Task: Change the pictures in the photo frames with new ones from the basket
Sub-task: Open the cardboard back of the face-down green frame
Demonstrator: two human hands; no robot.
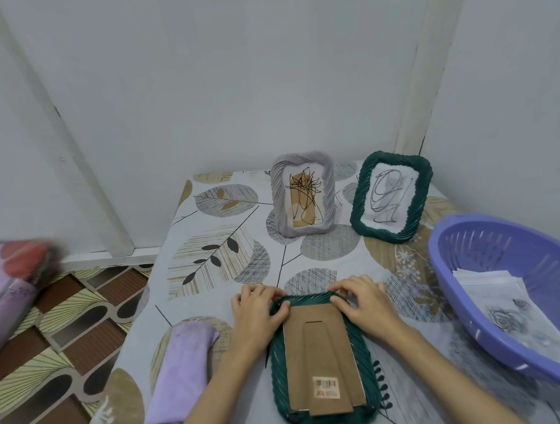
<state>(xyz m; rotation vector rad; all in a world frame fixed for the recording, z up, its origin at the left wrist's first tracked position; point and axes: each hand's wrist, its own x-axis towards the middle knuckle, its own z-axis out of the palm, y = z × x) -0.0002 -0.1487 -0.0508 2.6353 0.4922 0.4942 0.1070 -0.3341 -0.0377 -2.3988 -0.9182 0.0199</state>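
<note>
A single wide-angle view is taken from the person's head, directed forward and steeply down onto the counter (228, 257). The near counter edge and both forearms are seen close at the bottom. The room corner and walls are taken in beyond, with floor at the left. Straight lines are bent toward the frame edges.

The face-down dark green frame with a twisted, rope-like ribbed rim (363, 347) carries a matt brown cardboard backing (319, 355) with a printed paper sticker (326, 388). The violet slotted plastic basket (531, 276) looks smooth and slightly glossy, holding white paper sheets (518, 318). A folded lilac cloth (181, 368) looks soft and matt on the leaf-printed tablecloth (221, 251).
</note>
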